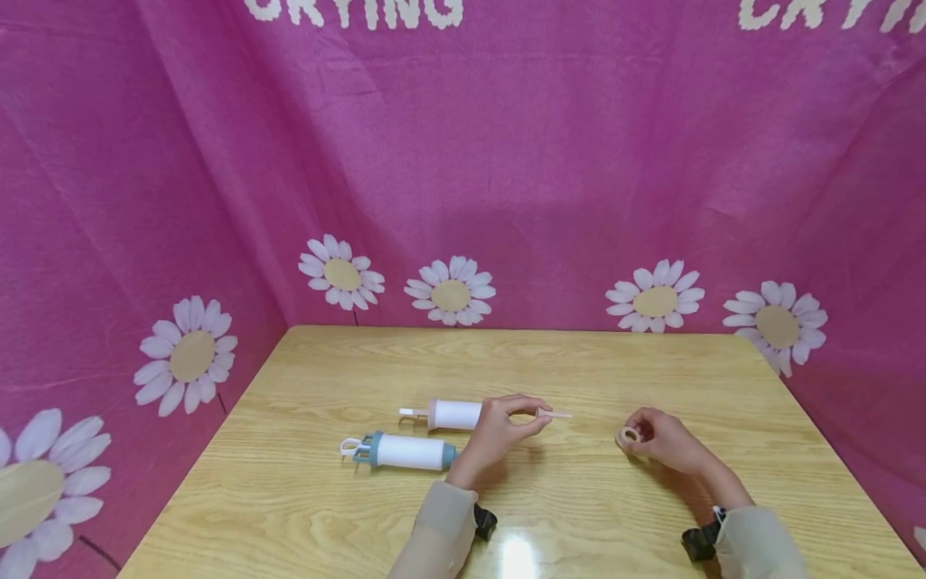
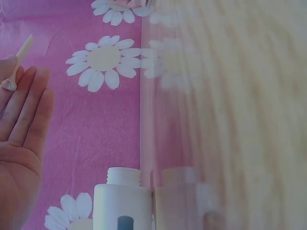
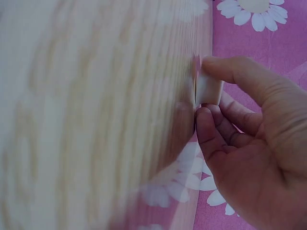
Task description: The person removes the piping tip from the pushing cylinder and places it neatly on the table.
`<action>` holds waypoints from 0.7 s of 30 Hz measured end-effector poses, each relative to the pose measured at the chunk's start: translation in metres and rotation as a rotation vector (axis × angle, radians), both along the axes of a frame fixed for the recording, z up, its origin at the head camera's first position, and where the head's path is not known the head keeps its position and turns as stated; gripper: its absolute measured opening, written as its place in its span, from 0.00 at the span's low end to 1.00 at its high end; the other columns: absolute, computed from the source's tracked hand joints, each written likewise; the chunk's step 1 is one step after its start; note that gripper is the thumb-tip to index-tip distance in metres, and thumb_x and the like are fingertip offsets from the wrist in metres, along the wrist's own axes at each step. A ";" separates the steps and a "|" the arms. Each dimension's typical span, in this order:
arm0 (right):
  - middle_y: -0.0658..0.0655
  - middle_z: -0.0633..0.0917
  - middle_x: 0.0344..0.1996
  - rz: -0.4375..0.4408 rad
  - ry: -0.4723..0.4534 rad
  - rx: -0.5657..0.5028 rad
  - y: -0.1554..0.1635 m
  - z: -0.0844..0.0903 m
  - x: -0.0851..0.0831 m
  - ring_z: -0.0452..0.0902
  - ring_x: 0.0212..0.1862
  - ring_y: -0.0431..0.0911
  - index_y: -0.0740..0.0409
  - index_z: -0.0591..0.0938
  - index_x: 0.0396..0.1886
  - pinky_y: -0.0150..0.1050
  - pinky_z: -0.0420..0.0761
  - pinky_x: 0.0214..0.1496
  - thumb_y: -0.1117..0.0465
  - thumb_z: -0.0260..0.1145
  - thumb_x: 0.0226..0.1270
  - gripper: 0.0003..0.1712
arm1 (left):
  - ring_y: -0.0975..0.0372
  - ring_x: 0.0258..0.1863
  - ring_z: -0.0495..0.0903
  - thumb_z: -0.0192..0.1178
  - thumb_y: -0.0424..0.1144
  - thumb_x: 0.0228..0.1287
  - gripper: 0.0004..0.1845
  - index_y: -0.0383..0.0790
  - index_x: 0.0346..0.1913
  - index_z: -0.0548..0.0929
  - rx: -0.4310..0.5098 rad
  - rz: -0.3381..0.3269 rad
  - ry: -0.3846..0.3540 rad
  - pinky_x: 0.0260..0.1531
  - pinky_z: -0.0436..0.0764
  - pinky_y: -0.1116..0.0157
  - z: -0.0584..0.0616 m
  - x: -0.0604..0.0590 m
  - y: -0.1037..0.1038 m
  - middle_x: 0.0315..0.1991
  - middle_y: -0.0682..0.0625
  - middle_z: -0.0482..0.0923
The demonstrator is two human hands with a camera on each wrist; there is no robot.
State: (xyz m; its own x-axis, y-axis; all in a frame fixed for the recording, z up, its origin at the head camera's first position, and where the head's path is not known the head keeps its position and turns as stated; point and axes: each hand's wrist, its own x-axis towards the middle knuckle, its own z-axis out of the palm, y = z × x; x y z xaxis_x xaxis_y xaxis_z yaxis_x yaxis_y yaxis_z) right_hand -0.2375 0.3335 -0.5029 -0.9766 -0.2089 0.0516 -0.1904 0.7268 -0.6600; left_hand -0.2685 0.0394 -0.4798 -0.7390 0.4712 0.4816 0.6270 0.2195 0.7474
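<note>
Watching remotely, I have the left hand (image 1: 499,428) pinching the small nozzle (image 1: 554,414), tip pointing right, nearer the pink-collared barrel (image 1: 458,415) lying left-to-right beside it, than the right hand (image 1: 670,442) gripping the ring (image 1: 622,441).

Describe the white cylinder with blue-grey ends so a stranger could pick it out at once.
On the wooden table, look left of the person's left hand in the head view. The blue-ended cylinder lies there on its side, nearer the person than the beige-collared cylinder. Blue-grey fittings at both ends set it apart.
</note>
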 end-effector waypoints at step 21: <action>0.54 0.74 0.29 0.010 -0.005 -0.015 0.001 0.001 0.001 0.64 0.30 0.38 0.64 0.75 0.35 0.28 0.67 0.29 0.62 0.72 0.53 0.15 | 0.76 0.24 0.72 0.68 0.38 0.53 0.08 0.42 0.37 0.84 -0.330 -0.031 -0.106 0.26 0.74 0.81 0.005 -0.002 0.033 0.28 0.54 0.80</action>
